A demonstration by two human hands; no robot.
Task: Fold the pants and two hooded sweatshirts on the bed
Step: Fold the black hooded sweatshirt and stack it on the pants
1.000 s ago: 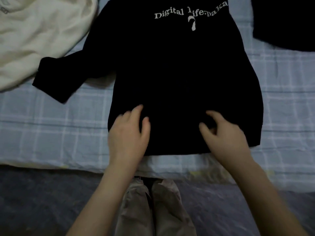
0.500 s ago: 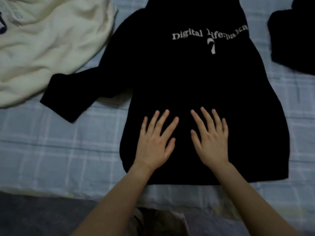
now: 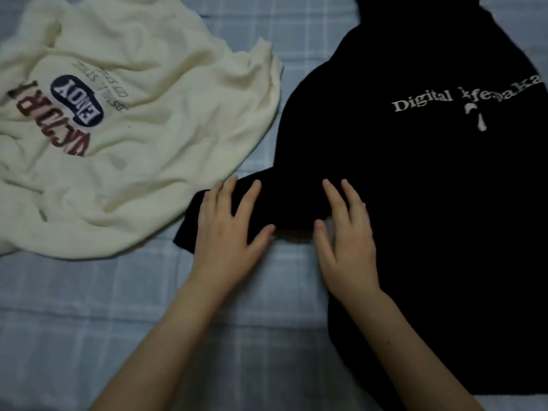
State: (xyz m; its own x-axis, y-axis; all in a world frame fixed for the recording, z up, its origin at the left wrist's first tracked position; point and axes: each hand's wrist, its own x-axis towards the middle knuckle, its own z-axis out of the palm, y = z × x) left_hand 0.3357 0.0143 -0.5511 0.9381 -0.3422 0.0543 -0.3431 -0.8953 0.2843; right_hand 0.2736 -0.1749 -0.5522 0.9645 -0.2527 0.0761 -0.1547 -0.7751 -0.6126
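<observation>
A black hooded sweatshirt (image 3: 430, 203) with white lettering lies flat on the bed at the right, its left sleeve (image 3: 284, 206) stretched out toward the left. My left hand (image 3: 228, 229) rests flat on the sleeve's cuff end with fingers spread. My right hand (image 3: 347, 232) lies flat where the sleeve meets the body, fingers straight. A cream hooded sweatshirt (image 3: 133, 129) with a printed logo lies crumpled at the upper left. The pants are out of view.
The bed is covered by a pale blue checked sheet (image 3: 89, 321), which shows bare in the lower left and between the two sweatshirts.
Both hands have left the black sweatshirt's lower body and moved left onto its left sleeve. The view has swung left, so the cream sweatshirt shows more and the dark garment at right is gone.
</observation>
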